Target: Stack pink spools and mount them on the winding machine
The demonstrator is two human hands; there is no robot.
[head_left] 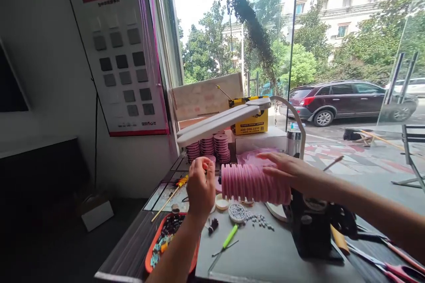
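Observation:
A row of pink ring-like spools (245,183) sits lengthwise on a black bench device (312,225). My right hand (282,167) reaches in from the right and lies over the top of the row with its fingers stretched out. My left hand (201,188) is raised just left of the row's free end, its fingers curled in and the thumb against them. Whatever it may pinch is too small to make out. Fine pink threads (259,156) are bunched behind the spools.
Stacked pink spools (221,148) stand behind, under a white lamp (219,121). Nearer lie a dish of small beads (237,213) with loose ones beside it, a green-handled hook tool (230,236), an orange tray (149,252) of small parts, and scissors (375,261) at right.

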